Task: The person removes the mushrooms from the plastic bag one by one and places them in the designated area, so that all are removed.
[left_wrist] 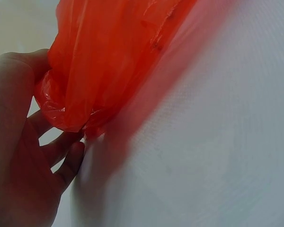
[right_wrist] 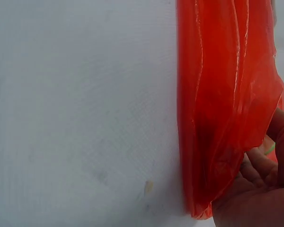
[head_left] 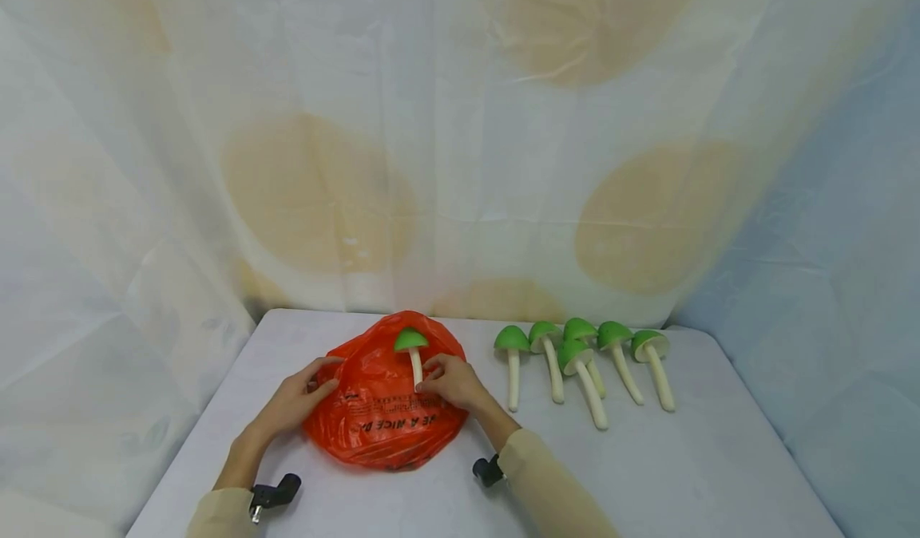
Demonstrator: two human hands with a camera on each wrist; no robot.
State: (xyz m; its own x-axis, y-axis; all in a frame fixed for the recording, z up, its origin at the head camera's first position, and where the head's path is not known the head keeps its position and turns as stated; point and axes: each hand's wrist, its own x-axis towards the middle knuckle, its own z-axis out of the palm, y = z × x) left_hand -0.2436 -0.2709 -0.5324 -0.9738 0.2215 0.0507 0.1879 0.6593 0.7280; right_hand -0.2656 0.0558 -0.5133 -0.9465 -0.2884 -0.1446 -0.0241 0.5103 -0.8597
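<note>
A crumpled orange-red plastic bag with black print lies on the white table, left of centre. My left hand grips the bag's left edge; in the left wrist view the bag bunches between the thumb and curled fingers of that hand. My right hand pinches the pale stem of a green-capped toy mushroom, held cap up over the bag's upper right part. In the right wrist view the bag hangs in front of my right hand and hides most of the mushroom.
Several more green-capped mushrooms lie in a row on the table right of the bag, stems pointing toward me. A draped white cloth with beige spots closes the back and sides. Bare table shows at the front right.
</note>
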